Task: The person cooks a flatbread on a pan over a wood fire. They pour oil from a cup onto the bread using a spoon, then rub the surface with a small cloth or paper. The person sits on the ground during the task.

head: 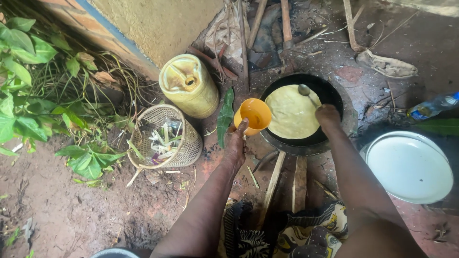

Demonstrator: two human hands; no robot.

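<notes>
Grasping a smooth orange plastic cup [253,115], left hand [236,145]; right hand's [328,116] grip clenches a metal spoon [307,93] over round flatbread [292,112].

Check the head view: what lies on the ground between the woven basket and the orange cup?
In the head view, a long green leaf lies on the dirt between the woven basket and the orange cup, which the left hand holds. Nothing else clearly shows there.

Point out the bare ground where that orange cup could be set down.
Bare earth lies left of the woven basket, below the leafy plants. Crowded: the strip between the yellow jerrycan, orange cup and black pan, with firewood sticks below.
</notes>
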